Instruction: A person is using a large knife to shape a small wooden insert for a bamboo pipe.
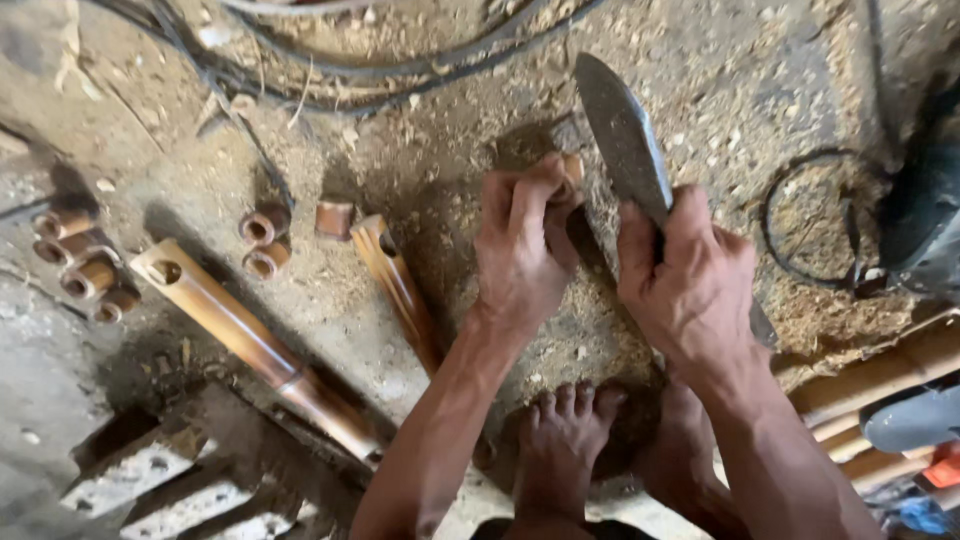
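Both my hands were busy over the sawdust-strewn ground. My left hand (522, 250) was wrapped tight around a short tan piece of bamboo (570, 178), standing it on end on the ground, with only its upper end showing past my knuckles. My right hand (690, 280) gripped the handle of a broad dark steel chopping knife (622, 135), its blade rising up and leftward just beside the bamboo piece; whether the edge touched it I could not tell.

Below my hands my bare feet (565, 440) rested on the trodden dust. Left of my left forearm lay a split brown bamboo stick (395, 285), slanting, and farther left a long hollow bamboo pole (250, 345) with its open end up-left. Near the pole's end sat two short bamboo rings (266, 240) and a small reddish-brown section (335, 218), with a cluster of more short cut bamboo tubes (85, 265) at the far left. Dark cables (330, 75) curved across the top, a wire loop (810, 215) lay at right, and more bamboo lengths (880, 375) were stacked at the lower right.
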